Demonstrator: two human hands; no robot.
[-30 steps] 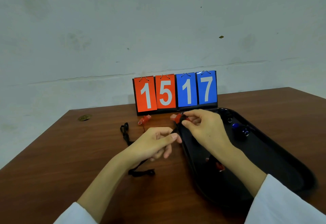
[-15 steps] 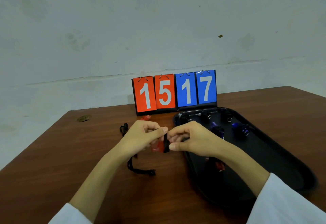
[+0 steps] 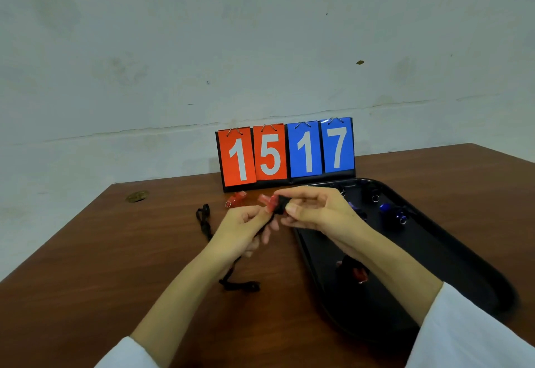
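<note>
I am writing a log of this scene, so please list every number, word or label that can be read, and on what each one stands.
"1": left red flip card of the black tabletop scoreboard.
"5": second red flip card.
"1": first blue flip card.
"7": right blue flip card.
Nothing else is readable; the held red plastic whistle is blurred.

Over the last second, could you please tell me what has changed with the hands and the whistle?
Half a second ago both hands held the red whistle together, nearer the person. Now the right hand has carried it back toward the scoreboard, while the left hand pinches the black cord just below. The tray, scoreboard and spare whistle stayed put.
</note>
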